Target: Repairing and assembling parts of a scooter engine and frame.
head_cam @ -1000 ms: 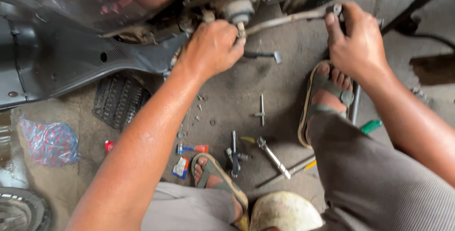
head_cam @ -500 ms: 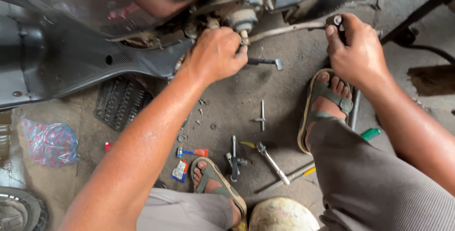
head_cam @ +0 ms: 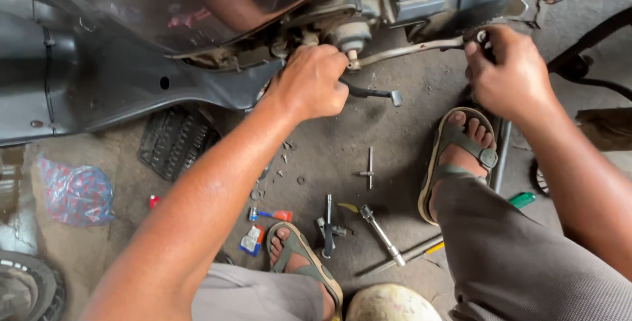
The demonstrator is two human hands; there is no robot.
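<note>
Starting nearest me, grey ribbed trousers and two olive strap sandals frame a scatter of steel on the gritty concrete floor [head_cam: 408, 130]: a socket wrench [head_cam: 382, 234] lying diagonally, a small T-handle tool [head_cam: 369, 168] upright in the frame, loose washers (dull, oily), a green-handled screwdriver [head_cam: 520, 200]. Further out, my left hand [head_cam: 311, 84] is balled tight around a black tool handle [head_cam: 372, 92]; its long axis runs nearly level, the metal tip pointing right. My right hand [head_cam: 510, 71] is curled closed over the far end of a thin grey metal lever [head_cam: 408, 50], which stretches left and slightly downward to a round hub [head_cam: 352, 34] under the scooter. Beyond sits glossy black bodywork [head_cam: 118, 84].
</note>
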